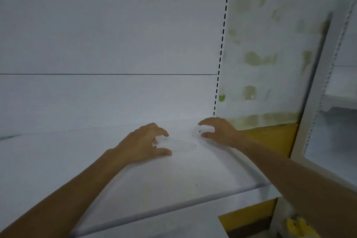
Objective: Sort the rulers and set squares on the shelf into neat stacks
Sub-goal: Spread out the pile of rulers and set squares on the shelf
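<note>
On the white shelf [173,179] lies a clear plastic set square [180,144], very faint against the white surface, its long point aimed right. My left hand [146,144] grips its wide left end between curled fingers and thumb. A second clear piece [201,130] with a small dark hole lies near the shelf's back right corner. My right hand [218,130] holds that piece between thumb and fingers. Whether the two pieces touch is hard to tell.
The white back wall [108,44] rises behind the shelf. A slotted upright [222,44] and a stained side panel [266,54] close the right side. A yellow panel [270,139] shows at the right and below the shelf's front edge. Another shelf unit [340,87] stands farther right.
</note>
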A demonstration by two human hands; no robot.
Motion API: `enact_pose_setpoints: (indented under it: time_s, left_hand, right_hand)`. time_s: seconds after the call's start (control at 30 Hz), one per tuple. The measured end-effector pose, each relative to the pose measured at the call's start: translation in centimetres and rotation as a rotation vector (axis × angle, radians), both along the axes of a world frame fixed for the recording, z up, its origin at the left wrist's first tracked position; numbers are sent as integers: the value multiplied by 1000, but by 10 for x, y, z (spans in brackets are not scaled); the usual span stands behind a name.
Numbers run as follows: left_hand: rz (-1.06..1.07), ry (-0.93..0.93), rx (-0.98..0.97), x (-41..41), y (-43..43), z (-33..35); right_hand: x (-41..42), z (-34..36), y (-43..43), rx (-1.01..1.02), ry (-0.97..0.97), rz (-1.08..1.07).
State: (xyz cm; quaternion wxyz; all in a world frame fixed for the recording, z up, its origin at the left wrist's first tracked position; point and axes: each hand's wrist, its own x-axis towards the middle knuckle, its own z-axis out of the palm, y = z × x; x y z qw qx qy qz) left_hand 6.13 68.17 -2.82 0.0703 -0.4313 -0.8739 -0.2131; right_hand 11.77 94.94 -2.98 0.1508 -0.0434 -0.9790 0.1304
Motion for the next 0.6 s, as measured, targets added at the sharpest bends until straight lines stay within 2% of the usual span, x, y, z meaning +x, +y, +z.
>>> enact_pose_setpoints:
  time_s: [0.13,0.27,0.4,0.5,0.6]
  left_hand:
    - [114,-26,61,11,13,-7]
    - [193,-70,29,21,15,-15]
    - [259,-61,57,23,28,-13]
    - [287,-56,59,26,41,-13]
    - [303,-58,58,25,54,-11]
  right_hand:
    - [-12,-6,19,-99,-94,90]
    - [-14,-13,25,-172,-138,149]
    - [-10,-17,24,-107,-98,196]
    - [6,-7,20,19,-65,225]
    - [43,-8,16,18,-8,222]
